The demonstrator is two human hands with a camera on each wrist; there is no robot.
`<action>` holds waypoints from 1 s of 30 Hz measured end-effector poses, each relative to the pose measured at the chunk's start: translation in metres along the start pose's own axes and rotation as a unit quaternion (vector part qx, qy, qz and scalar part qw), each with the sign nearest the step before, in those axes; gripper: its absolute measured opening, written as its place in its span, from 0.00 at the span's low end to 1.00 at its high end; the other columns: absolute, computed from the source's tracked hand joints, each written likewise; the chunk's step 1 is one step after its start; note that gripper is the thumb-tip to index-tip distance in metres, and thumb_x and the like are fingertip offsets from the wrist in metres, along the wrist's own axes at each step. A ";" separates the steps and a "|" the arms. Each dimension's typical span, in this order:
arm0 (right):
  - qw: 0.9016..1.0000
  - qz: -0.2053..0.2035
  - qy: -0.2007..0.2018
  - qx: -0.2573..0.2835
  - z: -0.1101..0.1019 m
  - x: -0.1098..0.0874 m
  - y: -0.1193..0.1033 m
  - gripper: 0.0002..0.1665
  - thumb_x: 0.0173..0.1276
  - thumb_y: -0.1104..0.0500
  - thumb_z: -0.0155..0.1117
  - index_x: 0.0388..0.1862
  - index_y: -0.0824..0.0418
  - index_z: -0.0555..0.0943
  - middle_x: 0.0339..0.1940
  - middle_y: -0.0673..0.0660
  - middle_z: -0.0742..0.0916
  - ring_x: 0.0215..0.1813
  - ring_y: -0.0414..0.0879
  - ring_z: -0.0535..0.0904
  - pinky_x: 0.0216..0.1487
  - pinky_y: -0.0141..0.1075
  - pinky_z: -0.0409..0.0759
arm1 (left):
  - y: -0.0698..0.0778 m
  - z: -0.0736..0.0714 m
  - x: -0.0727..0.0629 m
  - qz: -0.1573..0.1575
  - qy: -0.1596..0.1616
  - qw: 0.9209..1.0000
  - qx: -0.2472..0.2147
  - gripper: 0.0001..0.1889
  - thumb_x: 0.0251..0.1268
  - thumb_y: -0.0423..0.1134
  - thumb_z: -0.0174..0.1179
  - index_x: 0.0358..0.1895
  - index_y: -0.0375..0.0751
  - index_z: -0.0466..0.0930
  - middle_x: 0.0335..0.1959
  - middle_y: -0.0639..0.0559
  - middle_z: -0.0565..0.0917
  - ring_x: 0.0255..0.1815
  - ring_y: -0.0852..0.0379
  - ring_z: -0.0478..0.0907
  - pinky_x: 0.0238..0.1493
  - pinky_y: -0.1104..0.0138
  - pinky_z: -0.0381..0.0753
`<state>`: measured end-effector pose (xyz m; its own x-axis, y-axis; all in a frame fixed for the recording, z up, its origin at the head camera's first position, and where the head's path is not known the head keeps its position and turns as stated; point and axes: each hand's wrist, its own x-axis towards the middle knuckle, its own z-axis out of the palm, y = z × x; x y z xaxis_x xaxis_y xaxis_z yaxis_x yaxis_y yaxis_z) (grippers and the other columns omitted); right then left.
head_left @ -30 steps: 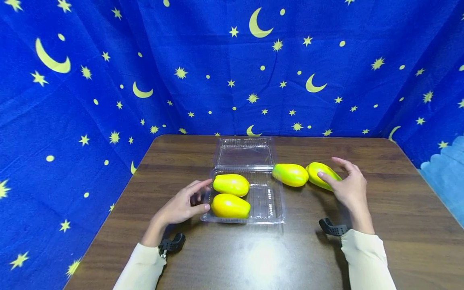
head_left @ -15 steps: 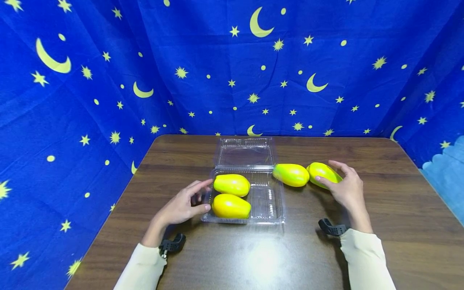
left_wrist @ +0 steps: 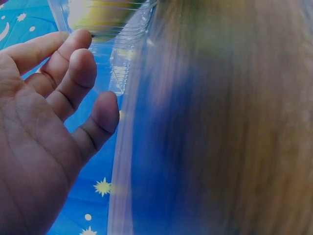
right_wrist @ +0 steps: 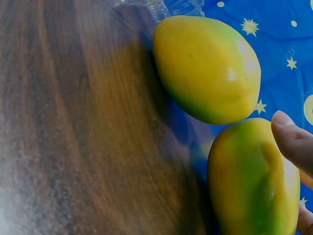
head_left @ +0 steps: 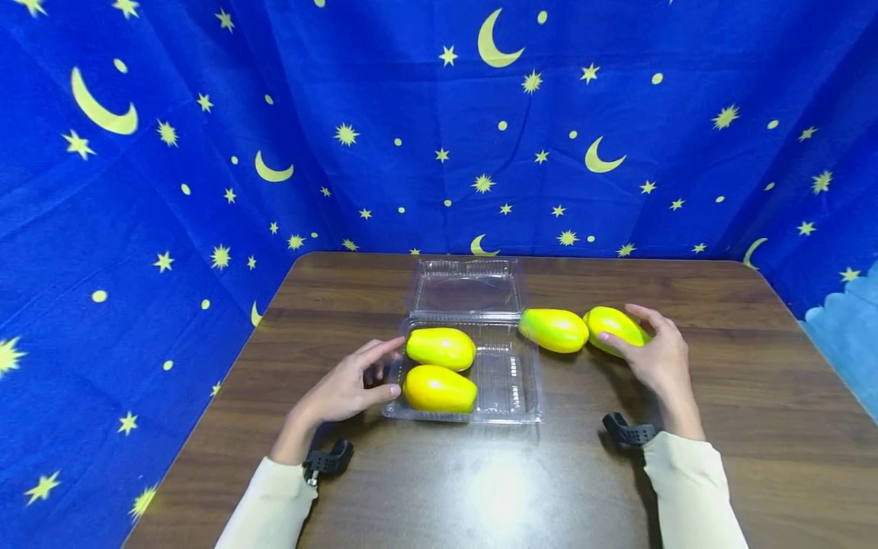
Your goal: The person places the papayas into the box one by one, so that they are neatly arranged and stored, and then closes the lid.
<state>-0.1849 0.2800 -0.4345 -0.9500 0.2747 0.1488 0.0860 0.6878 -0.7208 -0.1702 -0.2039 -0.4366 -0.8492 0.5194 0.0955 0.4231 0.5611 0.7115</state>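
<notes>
A clear plastic clamshell box stands with its lid folded back. Two yellow papayas, a far one and a near one, lie side by side in its left half. My left hand is at the box's left edge, thumb and index finger spread apart. To the right of the box, a yellow-green papaya lies end to end with another papaya. My right hand rests loosely at that last papaya, thumb over its near side and fingers toward its far side. The right wrist view shows the thumb overlapping its edge.
The transparent lid lies behind the box on the brown wooden table. Blue cloth with moons and stars hangs behind and to the sides. Black wrist mounts are on the left and right wrists.
My right hand has come slightly lower and closer over the rightmost papaya. My left hand and the papayas keep their places; the head view shifts a little.
</notes>
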 end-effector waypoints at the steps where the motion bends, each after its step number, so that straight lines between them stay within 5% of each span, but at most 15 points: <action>1: 1.000 0.003 0.000 0.001 0.000 0.000 0.000 0.45 0.61 0.42 0.74 0.72 0.59 0.71 0.68 0.72 0.74 0.67 0.68 0.68 0.64 0.60 0.67 | 0.000 0.000 0.000 -0.001 -0.001 1.000 0.000 0.37 0.66 0.50 0.67 0.77 0.54 0.63 0.60 0.55 0.79 0.41 0.54 0.73 0.39 0.65 0.75; 30: 0.999 0.017 -0.041 -0.006 0.003 0.006 0.003 0.48 0.62 0.38 0.72 0.75 0.58 0.68 0.71 0.73 0.72 0.67 0.70 0.67 0.60 0.59 0.66 | -0.003 0.000 0.002 -0.011 -0.002 1.000 0.000 0.37 0.66 0.51 0.67 0.77 0.57 0.62 0.61 0.56 0.78 0.42 0.55 0.72 0.40 0.66 0.74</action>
<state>-0.1912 0.2819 -0.4379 -0.9681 0.2412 0.0679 0.1209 0.6872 -0.7164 -0.1732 -0.2044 -0.4390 -0.8566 0.5102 0.0769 0.4051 0.5726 0.7128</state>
